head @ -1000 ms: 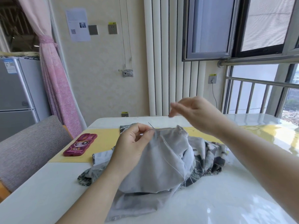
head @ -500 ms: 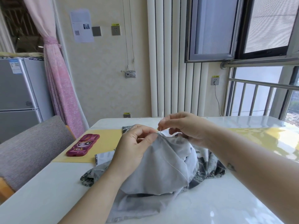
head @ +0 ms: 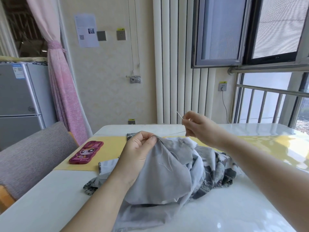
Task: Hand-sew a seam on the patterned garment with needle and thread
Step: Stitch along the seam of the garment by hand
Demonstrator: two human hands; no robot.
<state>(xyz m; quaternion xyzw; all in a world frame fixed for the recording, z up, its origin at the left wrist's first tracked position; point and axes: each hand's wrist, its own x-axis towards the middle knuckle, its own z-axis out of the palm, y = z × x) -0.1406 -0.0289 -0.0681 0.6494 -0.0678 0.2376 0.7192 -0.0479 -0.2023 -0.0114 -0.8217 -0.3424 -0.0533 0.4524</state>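
**Needle up, cloth pinched**

Head view: my left hand pinches a fold of the garment between thumb and curled fingers, holding the grey inside face up off the table. My right hand is raised behind and right of it, clear of the cloth, with fingertips clamped on the needle, which points up-left. Pale thread loops loose on the fabric below my left thumb. Garment bunched mid-table, pattern showing at right. Pink phone lies on a yellow mat at left, with a grey chair beside the table.
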